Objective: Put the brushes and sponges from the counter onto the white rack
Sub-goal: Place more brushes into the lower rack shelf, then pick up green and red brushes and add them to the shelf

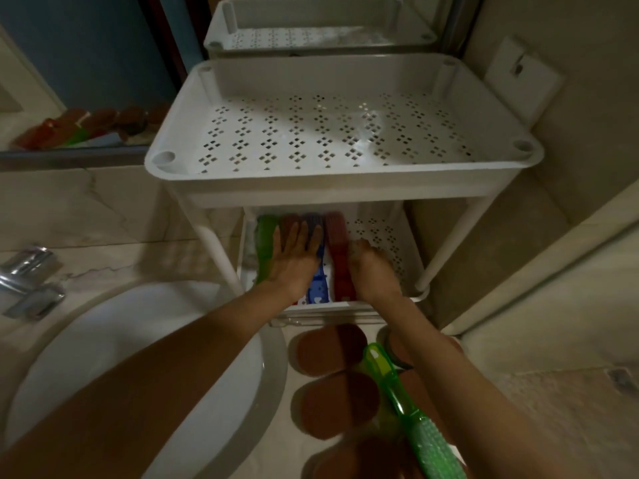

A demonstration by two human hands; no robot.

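Observation:
The white rack (342, 188) stands on the counter, its perforated top shelf bare. On its lower shelf (383, 233) lie a green brush (265, 236), a blue brush (317, 288) and a red brush (340, 257) side by side. My left hand (296, 259) lies flat and spread over the brushes. Against the red brush's right side rests my right hand (371, 267), fingers curled. On the counter in front sit brown round sponges (326, 350) (333, 402) and another green brush (411, 413).
A white sink basin (193, 392) fills the lower left, with a chrome tap (29, 278) beside it. A mirror (79, 81) at the back reflects the rack and sponges. Tiled wall closes the right side.

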